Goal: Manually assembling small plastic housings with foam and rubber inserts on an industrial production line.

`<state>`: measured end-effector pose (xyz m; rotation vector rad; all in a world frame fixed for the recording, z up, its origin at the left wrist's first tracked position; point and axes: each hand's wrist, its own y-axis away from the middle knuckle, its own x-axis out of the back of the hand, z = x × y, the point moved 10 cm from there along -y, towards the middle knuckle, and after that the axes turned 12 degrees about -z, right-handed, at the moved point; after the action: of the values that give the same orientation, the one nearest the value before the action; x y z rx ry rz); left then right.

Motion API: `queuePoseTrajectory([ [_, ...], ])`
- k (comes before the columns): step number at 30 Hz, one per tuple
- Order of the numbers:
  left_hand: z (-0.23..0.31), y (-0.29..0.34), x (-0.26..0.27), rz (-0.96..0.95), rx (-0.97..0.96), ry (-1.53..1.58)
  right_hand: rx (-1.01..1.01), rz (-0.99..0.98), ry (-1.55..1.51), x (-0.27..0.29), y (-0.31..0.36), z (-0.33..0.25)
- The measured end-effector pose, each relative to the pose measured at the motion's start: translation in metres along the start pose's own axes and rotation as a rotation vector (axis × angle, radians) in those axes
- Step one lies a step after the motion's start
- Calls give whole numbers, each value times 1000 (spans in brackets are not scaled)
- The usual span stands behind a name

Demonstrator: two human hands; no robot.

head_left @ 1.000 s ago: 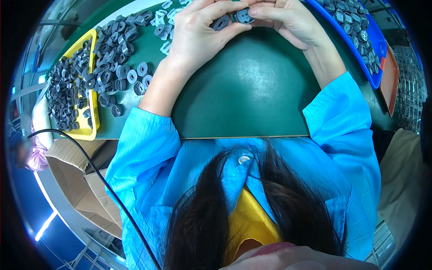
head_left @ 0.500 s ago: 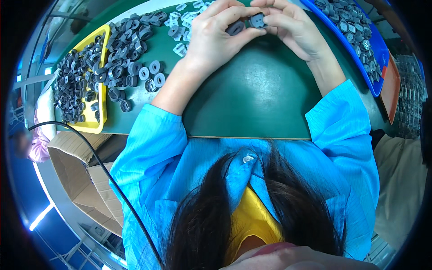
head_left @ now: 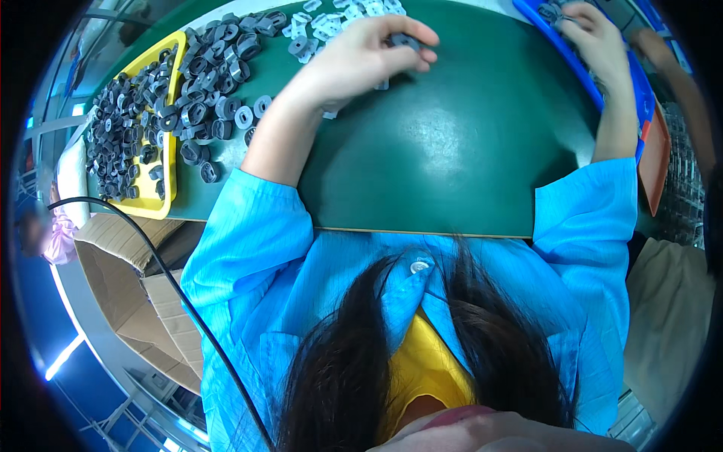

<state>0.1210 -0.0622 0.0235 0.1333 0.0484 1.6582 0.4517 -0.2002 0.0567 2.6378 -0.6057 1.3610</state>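
Observation:
My left hand (head_left: 365, 60) is over the far middle of the green table, fingers curled round a round dark grey plastic piece (head_left: 404, 41). Beside and partly behind that hand lie small clear plastic pieces (head_left: 327, 29). My right hand (head_left: 602, 49) reaches over the far end of the blue tray (head_left: 642, 94), fingertips closed on a dark grey plastic part (head_left: 553, 12). Where that part ends and the tray's contents begin is hard to make out.
A yellow tray (head_left: 172, 177) of dark grey round pieces stands at the left, with a loose heap of grey pieces (head_left: 218, 68) beside it. At the right, an orange-red tray (head_left: 657, 169) sits by another person's arm (head_left: 681, 90). An open cardboard box (head_left: 143, 301) is lower left.
My hands were together at the far middle, with a grey squarish part at the right fingertips. The right hand has moved right to the blue tray; the left has shifted slightly left, keeping its round piece.

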Motion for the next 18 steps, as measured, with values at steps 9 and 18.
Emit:
queuePoseTrajectory([
  [9, -11, 33, 103, 410, -236, -118, 242, 91, -193, -70, -24, -135],
  [18, -4, 28, 86, 500, -63, -294, 616, -28, 232, -165, -46, -218],
])
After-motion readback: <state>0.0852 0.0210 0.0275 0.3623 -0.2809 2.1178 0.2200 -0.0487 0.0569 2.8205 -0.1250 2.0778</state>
